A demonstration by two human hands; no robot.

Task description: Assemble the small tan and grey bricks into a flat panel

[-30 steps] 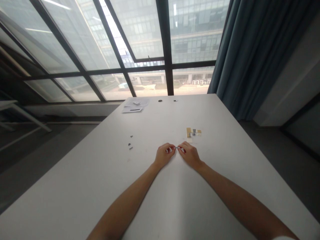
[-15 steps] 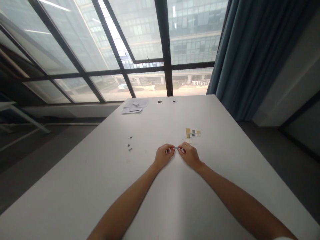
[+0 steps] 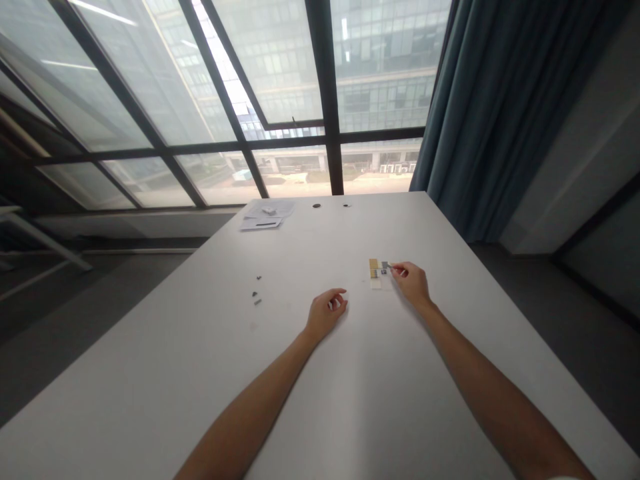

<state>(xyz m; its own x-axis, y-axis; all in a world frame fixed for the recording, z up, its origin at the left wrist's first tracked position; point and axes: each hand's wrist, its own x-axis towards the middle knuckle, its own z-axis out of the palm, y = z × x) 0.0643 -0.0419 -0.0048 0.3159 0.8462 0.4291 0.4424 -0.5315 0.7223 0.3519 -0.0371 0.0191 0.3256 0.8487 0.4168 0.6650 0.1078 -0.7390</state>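
Observation:
My left hand (image 3: 327, 312) rests on the white table (image 3: 210, 373) with thumb and forefinger apart; nothing shows between them. To the right, my right hand (image 3: 411, 280) pinches at the edge of a small cluster of flat pieces; what its fingertips hold is too small to make out. Within the cluster are a yellow piece (image 3: 373, 264), a dark grey piece (image 3: 385, 265) and a pale piece (image 3: 376, 284). My right fingers hide the cluster's right side.
Left of my hands lie a small grey bar (image 3: 257, 302) and two dark bits, one nearer (image 3: 255, 294) and one farther (image 3: 259, 277). Papers (image 3: 263, 223) with a white object on top sit at the far left edge. A blue curtain (image 3: 460, 133) hangs beyond the table's right side.
My right hand has moved right and away from me, from beside my left hand to the cluster. The small grey strip both hands held no longer shows at my left fingers, which have parted.

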